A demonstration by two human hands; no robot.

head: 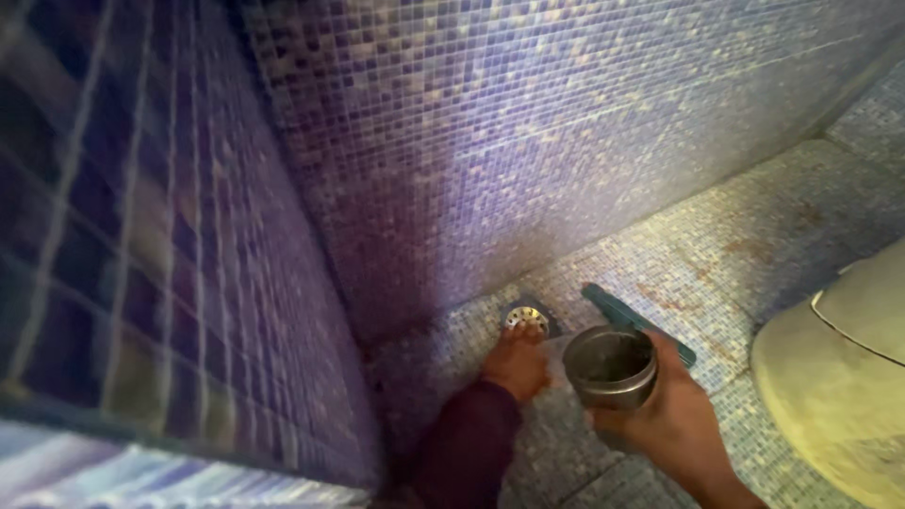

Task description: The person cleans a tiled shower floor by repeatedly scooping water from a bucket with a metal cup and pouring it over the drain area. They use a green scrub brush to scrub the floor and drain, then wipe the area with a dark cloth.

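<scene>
A round metal cup [610,365], dull steel with a dark open mouth, is held low in the frame just above the mosaic floor [716,254]. The right hand [674,419] has its grip closed around the cup's lower side, the thumb lying along the near wall and the fingers wrapped behind it, so the cup sits tilted slightly toward the corner.

Just left of the cup, the left hand [517,363], coming out of a dark maroon sleeve [468,441], reaches down with fingers bent, their tips touching the round metal floor drain [526,318]; whether that grip has hold of anything cannot be told.

Behind the cup a flat teal strip [630,320] lies on the floor, partly hidden by the cup. Blue mosaic walls [528,132] meet in the corner above the drain. A cream-coloured toilet [834,386] stands at the right edge.
</scene>
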